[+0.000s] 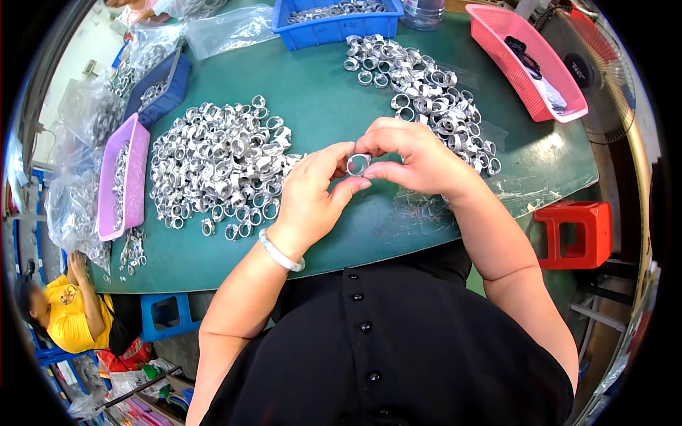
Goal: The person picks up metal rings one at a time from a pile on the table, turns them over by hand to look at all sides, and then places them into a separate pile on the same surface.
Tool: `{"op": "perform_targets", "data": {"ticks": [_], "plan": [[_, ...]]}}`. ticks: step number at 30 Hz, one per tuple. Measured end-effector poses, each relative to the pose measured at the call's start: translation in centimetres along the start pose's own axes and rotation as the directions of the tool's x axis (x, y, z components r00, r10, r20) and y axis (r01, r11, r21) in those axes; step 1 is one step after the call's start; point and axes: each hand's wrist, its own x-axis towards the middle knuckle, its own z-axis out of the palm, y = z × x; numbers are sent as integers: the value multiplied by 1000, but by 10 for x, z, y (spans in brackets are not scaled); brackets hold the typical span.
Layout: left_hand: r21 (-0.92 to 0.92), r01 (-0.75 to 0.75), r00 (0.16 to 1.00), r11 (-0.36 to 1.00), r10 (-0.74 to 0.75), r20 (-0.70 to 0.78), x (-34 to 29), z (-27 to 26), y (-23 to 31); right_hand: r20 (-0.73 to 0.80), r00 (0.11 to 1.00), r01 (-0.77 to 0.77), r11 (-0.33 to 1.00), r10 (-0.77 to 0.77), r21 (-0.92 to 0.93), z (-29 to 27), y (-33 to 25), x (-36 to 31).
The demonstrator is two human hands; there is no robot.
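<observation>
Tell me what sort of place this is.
Probably a workshop or small factory: silvery metal rings lie in heaps on a green worktable, a blue bin beyond them holds more metal pieces, and a co-worker in yellow is at the table's left end.

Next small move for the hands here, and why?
I'd probably ease the left hand off and let the right hand carry the ring: it sits by the right thumb and fingertips, the left fingertips crowd it, and the right pile lies just beyond the right hand.
</observation>
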Motion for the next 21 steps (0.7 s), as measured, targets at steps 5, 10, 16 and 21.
{"op": "perform_targets", "data": {"ticks": [5,10,16,21], "plan": [[-2,-47,998,999,46,-37,-2,-4,2,-11,1000,-18,998,19,58,0,-3,0],[-17,-109,991,994,108,-74,-6,-3,-4,-50,997,-56,982,66,181,4,0,-3],[-85,-72,996,994,67,-62,-6,-6,0,-38,998,-42,977,51,208,3,-1,-3],[-482,212,977,850,-203,71,-12,-4,1,-94,995,39,997,-33,61,4,-6,-1]]}}
